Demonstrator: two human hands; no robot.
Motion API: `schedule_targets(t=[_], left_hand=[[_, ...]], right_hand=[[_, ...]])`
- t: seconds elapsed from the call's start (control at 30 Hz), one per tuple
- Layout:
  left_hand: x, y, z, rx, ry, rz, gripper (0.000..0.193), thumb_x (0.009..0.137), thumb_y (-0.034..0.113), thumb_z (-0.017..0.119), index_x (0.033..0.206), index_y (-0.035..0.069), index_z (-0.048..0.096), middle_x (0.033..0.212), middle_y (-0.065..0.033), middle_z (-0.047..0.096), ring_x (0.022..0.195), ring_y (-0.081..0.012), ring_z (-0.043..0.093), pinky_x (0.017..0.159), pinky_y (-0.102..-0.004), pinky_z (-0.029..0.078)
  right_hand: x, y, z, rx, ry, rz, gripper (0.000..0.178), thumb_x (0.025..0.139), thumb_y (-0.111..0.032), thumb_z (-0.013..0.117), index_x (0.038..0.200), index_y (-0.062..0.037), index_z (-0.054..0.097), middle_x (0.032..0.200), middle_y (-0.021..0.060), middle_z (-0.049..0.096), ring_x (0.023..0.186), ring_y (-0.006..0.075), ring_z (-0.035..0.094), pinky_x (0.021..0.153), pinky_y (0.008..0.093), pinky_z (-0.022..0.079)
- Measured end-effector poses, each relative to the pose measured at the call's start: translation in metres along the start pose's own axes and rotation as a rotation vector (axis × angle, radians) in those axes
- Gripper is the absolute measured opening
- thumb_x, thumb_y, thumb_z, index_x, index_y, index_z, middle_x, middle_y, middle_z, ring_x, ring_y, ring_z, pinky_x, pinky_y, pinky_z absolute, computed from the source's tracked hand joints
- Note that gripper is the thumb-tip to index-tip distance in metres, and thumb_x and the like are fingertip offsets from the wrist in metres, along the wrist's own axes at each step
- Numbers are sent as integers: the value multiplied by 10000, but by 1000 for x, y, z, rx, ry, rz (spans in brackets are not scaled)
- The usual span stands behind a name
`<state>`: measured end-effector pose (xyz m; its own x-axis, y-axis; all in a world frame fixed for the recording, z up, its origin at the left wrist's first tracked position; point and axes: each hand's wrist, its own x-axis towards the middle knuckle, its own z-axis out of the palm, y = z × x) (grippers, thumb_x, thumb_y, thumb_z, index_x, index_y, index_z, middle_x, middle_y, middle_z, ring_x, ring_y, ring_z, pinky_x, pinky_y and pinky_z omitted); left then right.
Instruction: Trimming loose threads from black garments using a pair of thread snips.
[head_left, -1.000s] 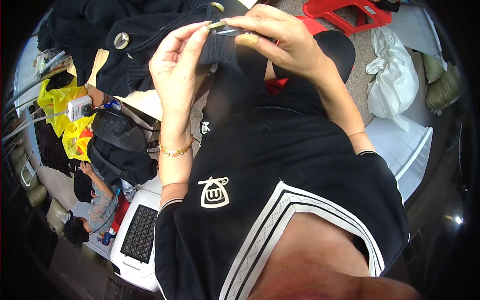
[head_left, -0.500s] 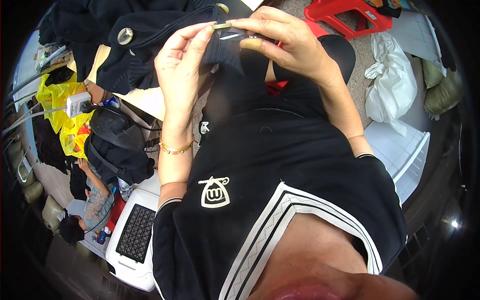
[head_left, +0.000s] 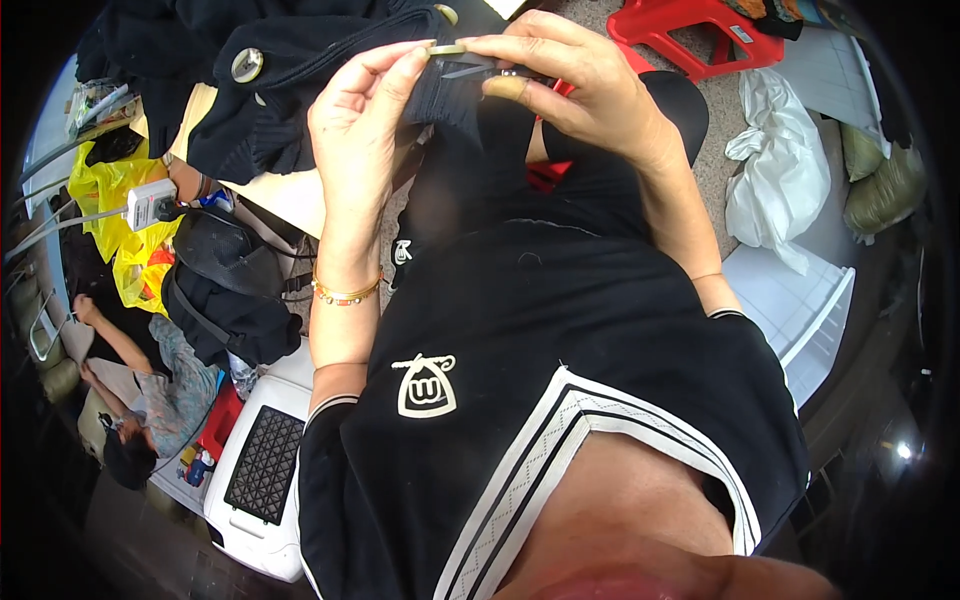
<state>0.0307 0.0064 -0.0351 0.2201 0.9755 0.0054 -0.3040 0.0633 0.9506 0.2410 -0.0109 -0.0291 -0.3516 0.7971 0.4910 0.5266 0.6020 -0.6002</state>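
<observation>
A dark navy knit garment with large pale buttons lies across the upper left. My left hand pinches one pale button at the garment's edge between thumb and forefinger. On the button's other side rest the fingertips of my right hand, whose thumb wears a tan covering. A small bladed tool with a dark handle is tucked in the right hand, its shiny blade pointing left under the button; its exact kind is unclear. Another large button shows on the garment to the left.
A red plastic stool and a white plastic bag are on the right. Left are yellow bags, a white power socket block, a black bag and a white case. A co-worker sits at far left.
My hands stay almost in place at the button; the tool's blade has turned slightly. At far left, the co-worker's arms have moved away from the yellow bag toward the left.
</observation>
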Motion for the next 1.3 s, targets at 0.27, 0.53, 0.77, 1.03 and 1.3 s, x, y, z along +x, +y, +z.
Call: schedule_targets(t=[0.27, 0.53, 0.77, 1.03, 1.3], left_hand=[[0, -2, 1, -16, 11, -19, 177, 888, 50, 644, 1050, -18, 661, 953, -73, 692, 843, -73, 639, 758, -177, 495], [-1, -4, 3, -40, 25, -36, 173, 889, 59, 646, 1047, -10, 662, 950, -63, 693, 828, -66, 636, 747, -176, 494], [0, -6, 5, -43, 52, -9, 176, 891, 62, 646, 1051, -10, 655, 959, -64, 690, 853, -66, 631, 763, -174, 487], [-2, -10, 9, 11, 68, 64, 172, 892, 34, 634, 1054, -22, 646, 990, -76, 681, 895, -78, 623, 812, -185, 482], [-9, -8, 17, 142, 59, 138, 167, 891, 23, 631, 1052, -19, 648, 987, -72, 676, 897, -81, 623, 822, -190, 483]], right_hand=[[0, 2, -1, 1, 22, -29, 364, 760, -143, 724, 1120, -148, 664, 879, 39, 614, 768, 201, 621, 657, 292, 519], [0, 5, 2, 57, 39, -44, 352, 757, -129, 724, 1106, -134, 672, 846, 44, 609, 742, 202, 614, 641, 296, 509], [2, 4, 8, 100, 18, 25, 332, 784, -138, 726, 1106, -85, 668, 822, 69, 608, 717, 203, 611, 622, 289, 495], [-3, 2, 11, 140, 64, 76, 290, 793, -139, 730, 1069, -64, 680, 818, 76, 615, 695, 192, 610, 608, 274, 493], [-7, 1, 7, 84, 109, 37, 251, 787, -139, 728, 1018, -51, 686, 781, 62, 622, 683, 198, 615, 609, 277, 499]])
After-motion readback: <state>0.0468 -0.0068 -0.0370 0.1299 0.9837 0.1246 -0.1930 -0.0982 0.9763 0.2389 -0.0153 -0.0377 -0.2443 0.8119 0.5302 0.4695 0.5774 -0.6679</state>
